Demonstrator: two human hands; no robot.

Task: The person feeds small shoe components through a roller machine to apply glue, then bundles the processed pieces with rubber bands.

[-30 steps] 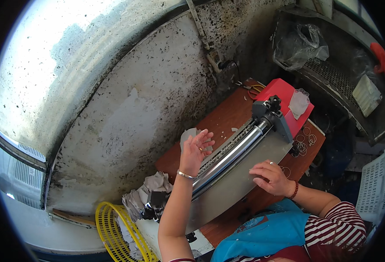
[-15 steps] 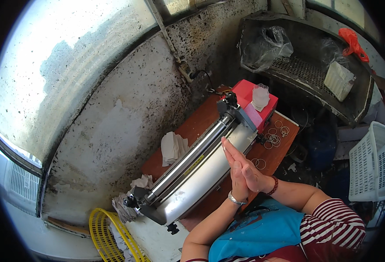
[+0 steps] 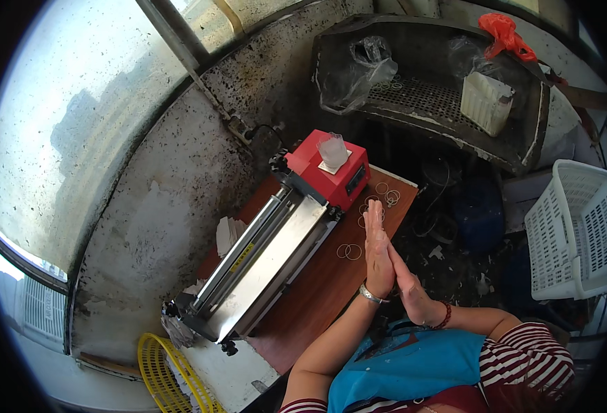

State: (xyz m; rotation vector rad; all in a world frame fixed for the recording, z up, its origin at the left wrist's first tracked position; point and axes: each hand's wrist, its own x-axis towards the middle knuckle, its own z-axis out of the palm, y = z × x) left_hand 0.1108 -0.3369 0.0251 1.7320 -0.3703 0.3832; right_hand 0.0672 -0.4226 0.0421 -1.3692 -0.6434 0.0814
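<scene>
The left hand (image 3: 379,268) and the right hand (image 3: 413,297) are put flat together, palm to palm, at the near side of the brown wooden table (image 3: 310,306). The fingers are straight and loose, not curled around anything I can see. The view is poor between the palms, so I can't tell if something thin is hidden there. The thin, pale, round rings (image 3: 348,252) lie on the table's far right part, close to the fingertips. Left of the hands is the long, shiny metal roller machine (image 3: 259,272), with a bright red box (image 3: 341,172) at its far end. To do this well, I think both palms should press softly and evenly, with the fingers lined up. It also seems wise to have the fingertips and the silver wrist band (image 3: 370,294) well away from the rollers.
</scene>
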